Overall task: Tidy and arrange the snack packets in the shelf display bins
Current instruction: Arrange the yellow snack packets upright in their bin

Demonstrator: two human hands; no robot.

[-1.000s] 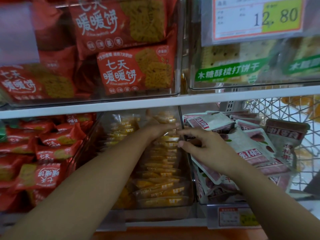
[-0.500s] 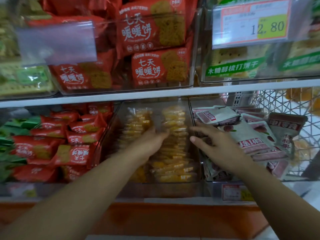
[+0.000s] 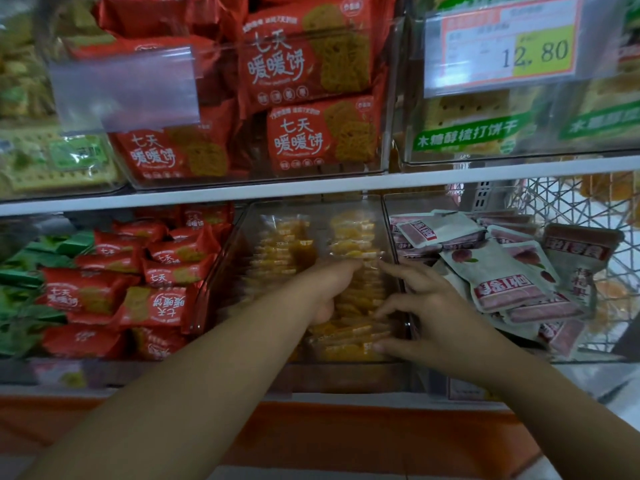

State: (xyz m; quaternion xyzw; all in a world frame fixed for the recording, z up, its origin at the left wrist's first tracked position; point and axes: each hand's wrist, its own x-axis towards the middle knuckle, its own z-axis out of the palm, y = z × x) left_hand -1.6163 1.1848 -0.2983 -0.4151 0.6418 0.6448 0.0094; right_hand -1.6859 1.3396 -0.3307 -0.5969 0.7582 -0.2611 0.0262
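Shop: shelf bins (image 3: 391, 233) stocked with snack packets (image 3: 313, 69), price tag (image 3: 509, 46) reading 12.80.

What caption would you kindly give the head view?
Left hand and right hand touch yellow packets in the middle bin.

Orange-and-yellow paper price tag (image 3: 509, 46) marked 12.80 upper right; white wire mesh rack (image 3: 568, 209) at right; orange base panel (image 3: 346, 438) below.

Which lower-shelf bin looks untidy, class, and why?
The right bin: its white-and-pink pouches lie heaped at mixed angles, some upside down, with a brown pouch propped at the right. The yellow packets in the middle bin, touched by the left hand and right hand, stand in fairly even rows.
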